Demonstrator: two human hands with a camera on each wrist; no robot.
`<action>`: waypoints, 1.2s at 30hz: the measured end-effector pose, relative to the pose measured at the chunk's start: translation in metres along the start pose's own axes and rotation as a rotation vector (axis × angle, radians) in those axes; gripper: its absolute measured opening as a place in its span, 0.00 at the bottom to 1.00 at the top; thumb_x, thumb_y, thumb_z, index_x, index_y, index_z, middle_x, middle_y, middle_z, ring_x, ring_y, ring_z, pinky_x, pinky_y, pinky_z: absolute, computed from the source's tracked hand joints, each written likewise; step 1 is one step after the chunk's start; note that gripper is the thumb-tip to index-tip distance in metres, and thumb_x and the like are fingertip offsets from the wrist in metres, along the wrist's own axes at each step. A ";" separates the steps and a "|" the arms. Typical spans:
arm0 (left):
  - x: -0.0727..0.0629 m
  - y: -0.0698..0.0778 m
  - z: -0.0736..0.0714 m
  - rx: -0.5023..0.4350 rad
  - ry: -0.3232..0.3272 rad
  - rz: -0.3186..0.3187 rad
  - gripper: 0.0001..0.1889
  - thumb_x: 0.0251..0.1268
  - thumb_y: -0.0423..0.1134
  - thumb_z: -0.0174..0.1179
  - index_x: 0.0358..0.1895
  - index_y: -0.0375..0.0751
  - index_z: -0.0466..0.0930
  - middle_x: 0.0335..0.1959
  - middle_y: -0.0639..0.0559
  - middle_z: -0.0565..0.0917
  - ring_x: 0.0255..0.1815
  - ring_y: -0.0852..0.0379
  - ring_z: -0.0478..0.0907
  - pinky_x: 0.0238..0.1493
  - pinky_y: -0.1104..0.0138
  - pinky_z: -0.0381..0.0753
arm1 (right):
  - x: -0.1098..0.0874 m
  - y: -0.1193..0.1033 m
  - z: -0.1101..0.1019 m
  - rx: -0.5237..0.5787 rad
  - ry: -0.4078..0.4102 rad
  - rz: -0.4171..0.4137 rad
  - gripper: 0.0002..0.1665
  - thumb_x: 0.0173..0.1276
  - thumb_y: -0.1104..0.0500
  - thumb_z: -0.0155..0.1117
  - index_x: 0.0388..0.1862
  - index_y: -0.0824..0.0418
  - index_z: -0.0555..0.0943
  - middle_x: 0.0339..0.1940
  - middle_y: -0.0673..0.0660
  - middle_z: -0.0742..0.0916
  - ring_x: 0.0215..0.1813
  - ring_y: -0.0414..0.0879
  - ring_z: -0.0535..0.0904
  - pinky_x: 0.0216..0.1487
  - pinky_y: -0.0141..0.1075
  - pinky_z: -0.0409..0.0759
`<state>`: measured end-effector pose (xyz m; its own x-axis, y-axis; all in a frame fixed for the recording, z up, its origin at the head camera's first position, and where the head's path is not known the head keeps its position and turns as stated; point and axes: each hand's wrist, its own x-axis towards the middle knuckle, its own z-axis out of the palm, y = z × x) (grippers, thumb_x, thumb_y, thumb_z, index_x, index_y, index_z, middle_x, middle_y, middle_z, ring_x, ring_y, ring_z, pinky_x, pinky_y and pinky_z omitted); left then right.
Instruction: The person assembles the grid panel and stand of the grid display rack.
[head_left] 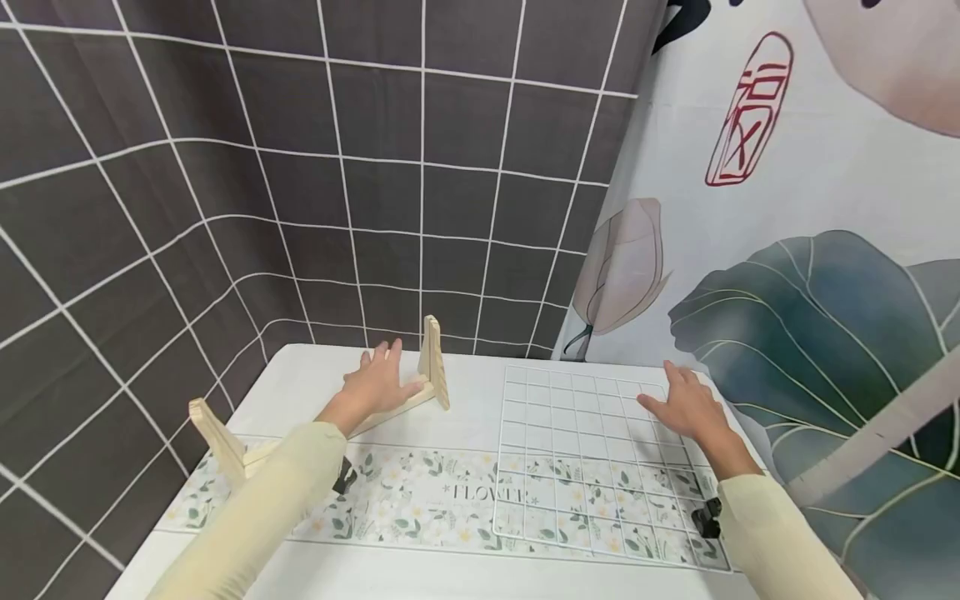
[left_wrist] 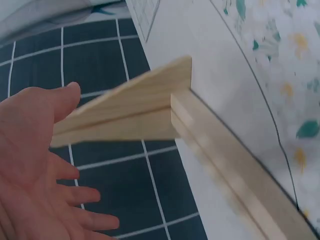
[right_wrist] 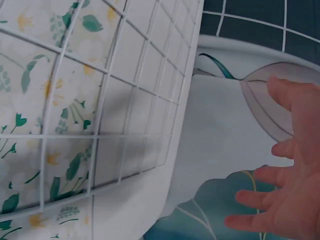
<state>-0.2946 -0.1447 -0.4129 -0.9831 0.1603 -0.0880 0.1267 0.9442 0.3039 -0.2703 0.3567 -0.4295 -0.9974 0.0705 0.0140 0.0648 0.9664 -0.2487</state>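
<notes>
Lengthwise, the wooden stand point(left_wrist: 200, 127) runs from near-left to far-right.

One left hand point(head_left: 371, 385) and one right hand point(head_left: 686, 406); near the left, one wooden stand point(left_wrist: 197, 117) with two end pieces point(head_left: 432, 358) and one bar point(left_wrist: 230, 165); near the right, one wire grid point(head_left: 609, 467); under both, one table point(head_left: 390, 575) and one floral strip point(head_left: 408, 504); beyond, one dark cloth point(head_left: 382, 192) and one white cloth point(head_left: 675, 150).

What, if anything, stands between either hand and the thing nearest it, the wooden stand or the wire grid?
Nothing visible does. The open left hand has no object between it and the wooden stand; the open right hand, near the grid's far right corner, likewise has nothing before the wire grid.
</notes>
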 end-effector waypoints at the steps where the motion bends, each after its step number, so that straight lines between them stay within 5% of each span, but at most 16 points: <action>1: -0.001 0.002 0.002 0.008 0.007 0.004 0.49 0.71 0.62 0.54 0.82 0.33 0.44 0.80 0.27 0.52 0.78 0.21 0.53 0.63 0.25 0.66 | 0.000 0.001 0.001 0.006 -0.005 0.016 0.57 0.70 0.41 0.62 0.81 0.73 0.47 0.76 0.82 0.57 0.72 0.83 0.57 0.66 0.76 0.63; 5: -0.003 0.008 0.012 0.042 0.028 0.007 0.48 0.70 0.62 0.54 0.80 0.31 0.52 0.75 0.27 0.64 0.69 0.26 0.69 0.57 0.37 0.80 | -0.002 0.006 0.006 0.013 -0.030 0.069 0.57 0.70 0.44 0.62 0.80 0.76 0.46 0.74 0.84 0.58 0.70 0.83 0.59 0.65 0.74 0.66; 10: -0.006 0.021 0.024 0.034 0.014 -0.002 0.43 0.69 0.56 0.56 0.77 0.29 0.58 0.65 0.28 0.71 0.58 0.32 0.77 0.51 0.41 0.83 | -0.005 0.014 0.012 0.023 -0.062 0.109 0.56 0.71 0.46 0.60 0.78 0.81 0.46 0.70 0.88 0.59 0.67 0.85 0.62 0.64 0.73 0.69; 14: -0.005 0.033 0.036 -0.011 0.004 0.006 0.39 0.68 0.51 0.57 0.74 0.28 0.62 0.59 0.30 0.74 0.53 0.35 0.78 0.49 0.43 0.84 | -0.006 0.020 0.017 0.036 -0.085 0.145 0.54 0.71 0.47 0.59 0.77 0.83 0.47 0.68 0.90 0.60 0.66 0.86 0.63 0.63 0.72 0.70; 19: -0.002 0.050 0.055 -0.078 -0.013 -0.003 0.40 0.69 0.53 0.58 0.73 0.24 0.63 0.65 0.29 0.72 0.59 0.33 0.78 0.57 0.42 0.82 | -0.006 0.028 0.023 0.062 -0.119 0.231 0.55 0.71 0.47 0.58 0.77 0.83 0.46 0.69 0.89 0.58 0.68 0.85 0.61 0.67 0.72 0.67; 24: 0.000 0.072 0.072 -0.114 -0.031 -0.012 0.41 0.68 0.55 0.61 0.70 0.21 0.66 0.58 0.27 0.77 0.40 0.41 0.83 0.40 0.52 0.87 | -0.009 0.038 0.027 0.091 -0.165 0.292 0.56 0.71 0.45 0.57 0.76 0.84 0.44 0.68 0.89 0.56 0.68 0.84 0.60 0.68 0.71 0.66; 31: 0.003 0.099 0.093 -0.129 -0.061 -0.019 0.37 0.69 0.54 0.60 0.65 0.23 0.71 0.57 0.28 0.77 0.44 0.39 0.81 0.48 0.48 0.86 | -0.016 0.049 0.036 0.131 -0.197 0.315 0.56 0.72 0.45 0.56 0.75 0.85 0.43 0.67 0.90 0.56 0.67 0.84 0.59 0.67 0.72 0.67; 36: 0.006 0.111 0.105 -0.130 -0.076 -0.024 0.35 0.68 0.55 0.61 0.61 0.23 0.73 0.49 0.32 0.77 0.36 0.43 0.78 0.42 0.51 0.85 | -0.013 0.051 0.043 0.154 -0.201 0.323 0.56 0.72 0.45 0.56 0.75 0.85 0.43 0.67 0.91 0.56 0.67 0.84 0.60 0.66 0.71 0.68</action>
<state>-0.2724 -0.0087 -0.4788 -0.9723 0.1637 -0.1671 0.0799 0.9037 0.4207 -0.2552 0.3945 -0.4841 -0.9135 0.3001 -0.2746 0.3858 0.8530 -0.3514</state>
